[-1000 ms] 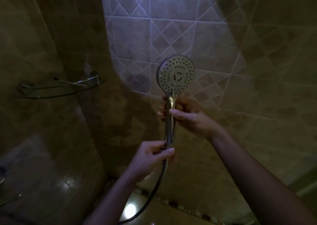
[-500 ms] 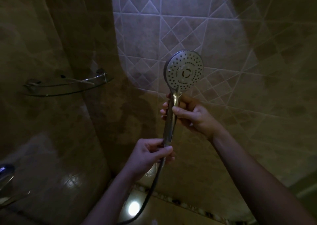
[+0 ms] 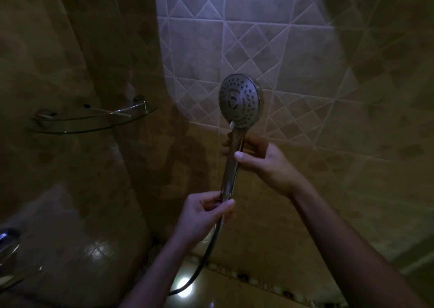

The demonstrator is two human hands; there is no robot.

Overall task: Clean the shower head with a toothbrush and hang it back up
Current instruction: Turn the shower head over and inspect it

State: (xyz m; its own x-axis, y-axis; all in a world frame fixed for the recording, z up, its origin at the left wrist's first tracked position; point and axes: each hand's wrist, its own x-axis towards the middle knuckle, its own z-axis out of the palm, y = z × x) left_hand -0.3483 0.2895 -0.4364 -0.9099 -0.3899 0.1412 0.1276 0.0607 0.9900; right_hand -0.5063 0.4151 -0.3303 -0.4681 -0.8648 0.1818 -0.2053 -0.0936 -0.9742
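A chrome shower head [image 3: 239, 100] with a round perforated face stands upright in front of the tiled wall, its face turned slightly left. My right hand [image 3: 263, 159] grips the upper part of its handle, thumb on the front. My left hand [image 3: 206, 211] is closed around the bottom of the handle where the hose [image 3: 204, 256] joins; the hose hangs down and curves toward the floor. A thin pale stick, possibly a toothbrush [image 3: 117, 112], lies on the glass corner shelf [image 3: 94, 122] at the left.
Beige tiled walls [image 3: 352, 143] close in on the left, front and right, lit by a patch of light at top centre. A chrome fixture [image 3: 7, 239] shows at the lower left edge. The glossy floor [image 3: 234, 291] lies below.
The shower head has turned so its face points more to the left, and it has tilted slightly. Both hands keep their grip; the view has shifted a little.
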